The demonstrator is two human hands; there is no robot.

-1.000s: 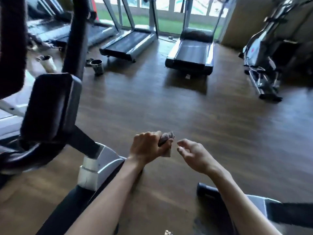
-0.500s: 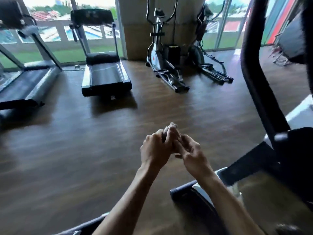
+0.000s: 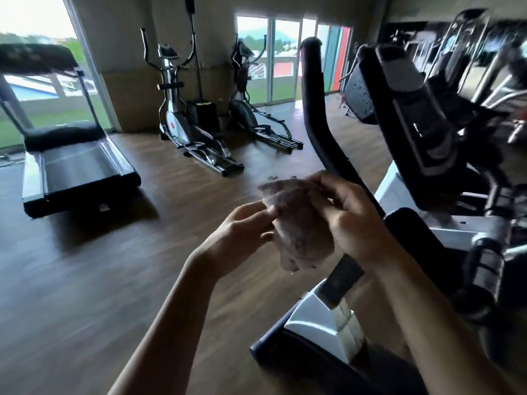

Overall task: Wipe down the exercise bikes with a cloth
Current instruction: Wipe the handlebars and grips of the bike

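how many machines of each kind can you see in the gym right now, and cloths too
treadmill: 1
elliptical trainers: 2
exercise bike, close on the right: 1
cloth, held between the left hand and right hand: 1
Total: 5. The blurred gear at far right is left uncounted.

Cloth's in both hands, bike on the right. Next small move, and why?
Probably carry the cloth right onto the black handlebar post and begin wiping. Both the left hand and right hand hold the cloth spread in mid-air, touching no part of the bike, and that post is the closest surface, just behind the right hand.
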